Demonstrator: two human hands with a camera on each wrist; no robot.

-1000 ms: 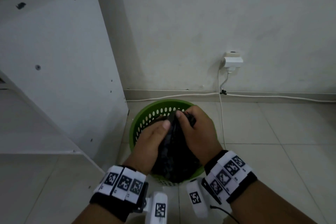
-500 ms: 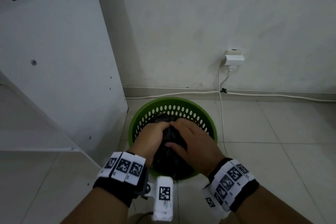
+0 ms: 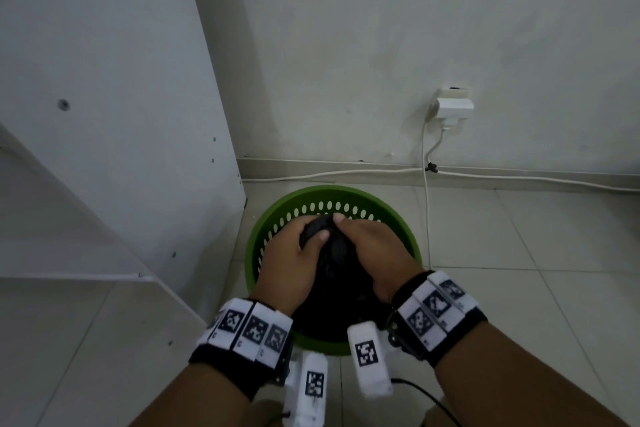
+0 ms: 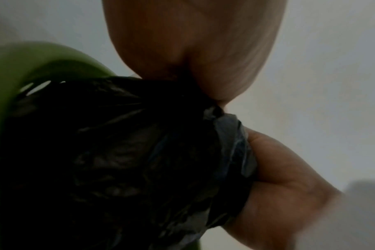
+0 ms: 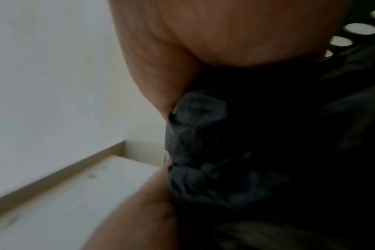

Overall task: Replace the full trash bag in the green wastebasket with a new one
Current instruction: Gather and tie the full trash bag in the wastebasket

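Both hands, left hand [image 3: 291, 253] and right hand [image 3: 374, 253], clench the black bag's [image 3: 332, 302] gathered neck inside the green wastebasket [image 3: 398, 222]; the thin, slippery film looks best held there.

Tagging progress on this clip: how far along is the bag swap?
Done: the black plastic trash bag has its mouth gathered shut above the round green perforated wastebasket. In hand: the left hand and right hand both grip the bunched neck. Left: the bag still sits inside the basket, so lifting it out and fitting a new bag remain. No new bag is in view.
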